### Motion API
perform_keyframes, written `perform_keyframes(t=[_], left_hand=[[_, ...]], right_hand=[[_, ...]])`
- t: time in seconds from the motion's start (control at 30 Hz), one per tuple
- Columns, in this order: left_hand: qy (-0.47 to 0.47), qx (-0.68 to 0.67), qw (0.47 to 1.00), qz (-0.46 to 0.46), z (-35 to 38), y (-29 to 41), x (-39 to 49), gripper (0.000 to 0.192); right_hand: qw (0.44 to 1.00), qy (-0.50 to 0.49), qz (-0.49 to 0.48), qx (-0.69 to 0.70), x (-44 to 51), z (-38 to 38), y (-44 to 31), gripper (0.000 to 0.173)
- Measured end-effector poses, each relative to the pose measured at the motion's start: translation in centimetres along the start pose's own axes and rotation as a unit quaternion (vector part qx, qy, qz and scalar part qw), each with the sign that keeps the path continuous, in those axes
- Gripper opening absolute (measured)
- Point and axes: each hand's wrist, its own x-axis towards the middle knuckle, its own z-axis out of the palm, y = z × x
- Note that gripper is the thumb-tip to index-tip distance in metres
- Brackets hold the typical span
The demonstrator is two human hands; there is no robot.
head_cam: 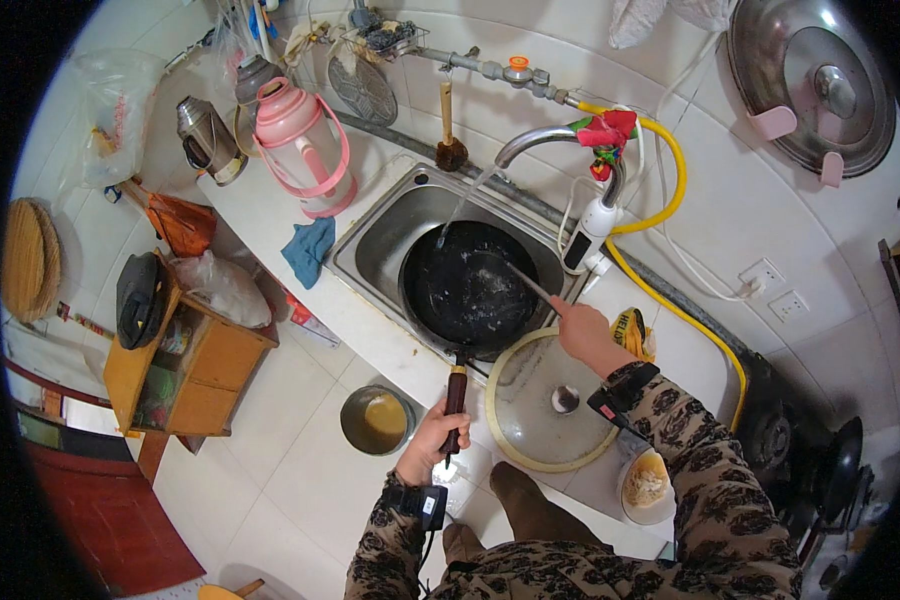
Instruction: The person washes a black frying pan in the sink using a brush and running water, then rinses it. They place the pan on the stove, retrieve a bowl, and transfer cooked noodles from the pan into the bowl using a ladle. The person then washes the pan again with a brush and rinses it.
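Note:
A black wok (pixel 471 289) rests in the stainless steel sink (pixel 390 217). My left hand (pixel 429 441) grips its dark wooden handle (pixel 456 409), which sticks out over the counter's front edge. A stream of water (pixel 459 202) falls from the curved faucet (pixel 532 139) into the wok. In my right hand (pixel 586 336) is the thin handle (pixel 531 283) of a cooking utensil. Its dark head lies inside the wok and is hard to make out. Below my right hand, a glass lid (pixel 547 420) with a pale rim lies on the counter.
Left of the sink are a blue cloth (pixel 309 251) and a pink thermos (pixel 304 150). A bowl of food (pixel 646 484) sits under my right forearm. A yellow hose (pixel 679 195) runs along the wall. On the floor stands a bucket (pixel 377 420) holding cloudy liquid.

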Motion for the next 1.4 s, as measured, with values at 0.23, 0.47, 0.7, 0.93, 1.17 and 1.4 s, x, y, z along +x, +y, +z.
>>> perform_keyframes(t=[0.23,0.47,0.7,0.93,1.17,1.4], left_hand=[[0.003,0.002,1.000,-0.002,-0.3,0.0,0.0,0.022],[0.023,0.005,1.000,0.000,0.0,0.1,-0.1,0.021],[0.015,0.018,1.000,0.009,0.3,0.3,0.0,0.015],[0.014,0.035,0.999,0.004,-0.1,0.3,0.0,0.014],[0.008,0.042,0.999,0.008,-0.2,0.3,-0.1,0.013],[0.013,0.038,0.999,0.007,-0.4,0.2,0.1,0.016]], right_hand=[[0.997,0.051,0.024,0.060,0.6,1.1,0.4,0.041],[0.998,0.029,-0.009,0.056,-0.8,2.1,0.2,0.048],[0.998,0.033,-0.015,0.045,-4.8,2.0,-2.1,0.054],[0.959,0.162,0.035,0.228,-11.6,2.2,-1.6,0.051],[0.931,0.246,0.196,0.184,-20.9,1.8,2.7,0.058],[0.957,0.104,0.271,0.013,-18.4,3.3,6.9,0.056]])
